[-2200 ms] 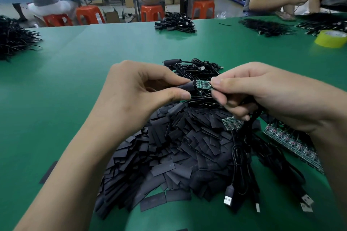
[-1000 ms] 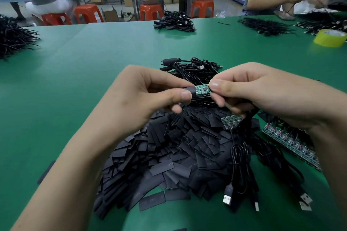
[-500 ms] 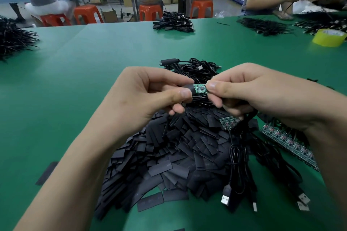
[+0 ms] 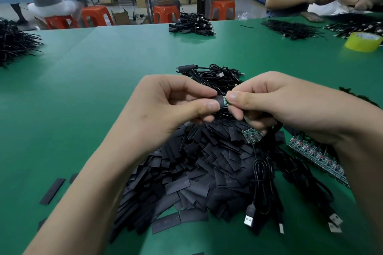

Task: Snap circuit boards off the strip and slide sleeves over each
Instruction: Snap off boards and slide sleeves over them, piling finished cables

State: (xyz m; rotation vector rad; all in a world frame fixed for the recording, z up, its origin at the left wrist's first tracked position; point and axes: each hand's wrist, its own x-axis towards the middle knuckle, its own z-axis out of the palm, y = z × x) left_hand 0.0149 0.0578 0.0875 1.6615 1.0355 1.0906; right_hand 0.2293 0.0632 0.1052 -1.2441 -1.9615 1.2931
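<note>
Left hand (image 4: 165, 107) has a tight thumb-and-forefinger grip on a black sleeve (image 4: 219, 103). The right hand (image 4: 279, 105) has a pinch grip on the far end of the circuit board (image 4: 225, 101) the sleeve is going over. Both are held up in the middle of the frame, clear of the green surface (image 4: 103, 68). Only a thin sliver of green shows between the 2 thumbs, so I'd say this sleeve is almost fully on. The right hand's lower fingers also seem to curl round a black cable (image 4: 258, 161) that drops toward the lower right.

Right under the hands is a big pile of loose sleeves (image 4: 196, 172), with a short piece of board (image 4: 251, 135) at its upper right edge. Further right, a strip of boards (image 4: 317, 159) runs diagonally, partly hidden by the right forearm. USB plugs (image 4: 248, 220) lie at the lower right. Just behind the hands is a bundle of cables (image 4: 215, 74). Looks like the finished ones to me, but that's a guess.

Progress-wise: 1 board nearly sleeved, a strip with plenty of boards not yet snapped off, and a heap of unused sleeves. Lots left, I reckon.
</note>
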